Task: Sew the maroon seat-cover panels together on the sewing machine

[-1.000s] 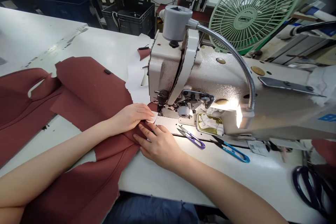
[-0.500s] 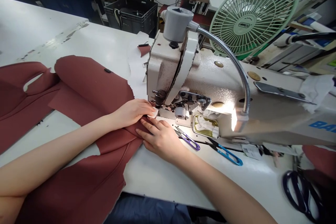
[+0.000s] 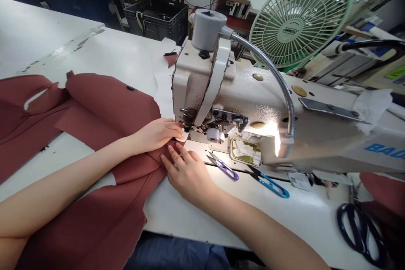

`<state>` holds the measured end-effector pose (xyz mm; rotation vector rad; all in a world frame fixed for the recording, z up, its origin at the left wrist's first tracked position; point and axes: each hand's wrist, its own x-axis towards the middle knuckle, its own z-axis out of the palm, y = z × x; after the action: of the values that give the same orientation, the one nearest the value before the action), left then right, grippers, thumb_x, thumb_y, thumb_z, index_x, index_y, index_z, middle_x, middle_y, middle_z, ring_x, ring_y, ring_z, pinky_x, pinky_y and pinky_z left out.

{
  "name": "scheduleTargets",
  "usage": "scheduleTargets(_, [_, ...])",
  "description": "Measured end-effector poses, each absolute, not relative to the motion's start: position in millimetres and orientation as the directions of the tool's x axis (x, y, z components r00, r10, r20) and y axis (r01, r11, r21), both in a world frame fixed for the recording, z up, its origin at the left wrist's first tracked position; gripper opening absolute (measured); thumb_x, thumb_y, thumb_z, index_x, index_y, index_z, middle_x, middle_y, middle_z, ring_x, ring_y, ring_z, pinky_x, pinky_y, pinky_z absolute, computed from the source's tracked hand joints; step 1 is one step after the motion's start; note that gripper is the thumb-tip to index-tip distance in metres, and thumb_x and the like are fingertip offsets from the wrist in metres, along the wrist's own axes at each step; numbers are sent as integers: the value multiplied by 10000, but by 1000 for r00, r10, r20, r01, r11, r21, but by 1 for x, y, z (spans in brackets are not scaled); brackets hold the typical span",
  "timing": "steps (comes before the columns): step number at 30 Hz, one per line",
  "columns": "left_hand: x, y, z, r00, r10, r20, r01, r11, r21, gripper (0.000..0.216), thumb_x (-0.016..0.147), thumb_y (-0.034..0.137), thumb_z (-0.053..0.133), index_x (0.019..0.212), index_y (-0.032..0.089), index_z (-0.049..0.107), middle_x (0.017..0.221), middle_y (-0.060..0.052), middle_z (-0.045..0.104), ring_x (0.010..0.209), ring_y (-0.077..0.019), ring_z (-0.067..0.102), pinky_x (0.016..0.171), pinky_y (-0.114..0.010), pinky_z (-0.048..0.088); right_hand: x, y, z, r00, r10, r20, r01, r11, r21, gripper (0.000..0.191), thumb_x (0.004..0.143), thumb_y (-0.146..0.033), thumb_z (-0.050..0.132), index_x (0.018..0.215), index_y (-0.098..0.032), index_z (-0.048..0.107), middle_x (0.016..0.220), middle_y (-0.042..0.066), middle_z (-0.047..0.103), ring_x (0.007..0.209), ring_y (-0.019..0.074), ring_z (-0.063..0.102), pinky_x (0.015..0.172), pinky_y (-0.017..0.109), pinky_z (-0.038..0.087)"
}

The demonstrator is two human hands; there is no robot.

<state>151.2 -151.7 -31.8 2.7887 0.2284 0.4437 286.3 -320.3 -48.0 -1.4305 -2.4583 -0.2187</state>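
Observation:
Maroon fabric panels with stitched seams spread across the table, one edge lying at the needle end of a sewing machine. My left hand rests on the fabric beside the presser foot. Its fingers are together and hold down a small white piece against the maroon edge; the thumb is mostly hidden. Just nearer to me, my right hand lies open, fingers apart, its fingertips pressing the fabric in front of the needle area. The needle itself is hard to make out.
Purple thread snips and blue thread snips lie right of my right hand. A small tray holds white scraps under the machine arm. Large dark-handled scissors are at the right. A green fan stands behind the machine.
My right hand has slid slightly back toward me and left, its fingers still on the fabric. The left hand stays by the presser foot. The whole view has shifted a little.

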Motion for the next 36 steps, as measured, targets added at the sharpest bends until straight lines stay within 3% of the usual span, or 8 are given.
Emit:
scheduleTargets(4, [148, -148, -29, 961, 135, 243, 62, -956, 287, 351, 960, 109, 411, 1062, 249, 717, 1141, 15, 716, 1020, -151, 611, 911, -294, 450, 271, -332, -49, -493, 804, 332, 866, 488, 104, 392, 942, -107, 430, 1268, 48, 583, 1260, 309, 603, 1123, 334, 615, 808, 430, 499])
scheduleTargets(12, [153, -137, -38, 953, 92, 290, 46, -986, 162, 309, 972, 143, 444, 1028, 273, 718, 1005, 10, 728, 955, -157, 601, 809, -289, 427, 276, -329, -49, -503, 800, 328, 863, 486, 139, 401, 942, -118, 391, 1256, 37, 585, 1251, 300, 613, 1099, 319, 624, 796, 422, 500])
scheduleTargets(23, [163, -141, -40, 950, 27, 310, 42, -998, -41, 291, 964, 156, 418, 962, 217, 702, 783, -51, 622, 840, -196, 578, 769, -302, 441, 293, -316, -49, -460, 857, 234, 882, 471, 10, 427, 938, -155, 455, 1317, 12, 560, 1353, 292, 543, 1182, 342, 574, 815, 437, 489])
scheduleTargets(28, [164, -155, -46, 939, 55, 341, 77, -996, -53, 289, 979, 197, 422, 865, 190, 688, 778, -49, 622, 755, -193, 551, 702, -310, 430, 294, -313, -51, -436, 866, 245, 894, 448, 10, 433, 956, -167, 432, 1339, 0, 545, 1354, 271, 551, 1193, 343, 565, 826, 440, 489])
scheduleTargets(32, [169, -171, -44, 901, 87, 425, 129, -989, -70, 356, 1002, 190, 364, 933, 173, 713, 735, -44, 620, 707, -173, 551, 688, -294, 442, 294, -310, -50, -408, 870, 277, 909, 416, 33, 393, 956, -173, 424, 1266, -12, 604, 1281, 237, 620, 1147, 336, 593, 791, 405, 499])
scheduleTargets(36, [168, -170, -43, 893, 172, 417, 183, -983, 14, 365, 1009, 220, 364, 979, 197, 727, 732, -33, 648, 707, -159, 582, 687, -278, 451, 296, -308, -49, -396, 874, 281, 915, 400, 46, 395, 960, -164, 416, 1270, -7, 604, 1279, 236, 623, 1151, 338, 601, 806, 406, 506])
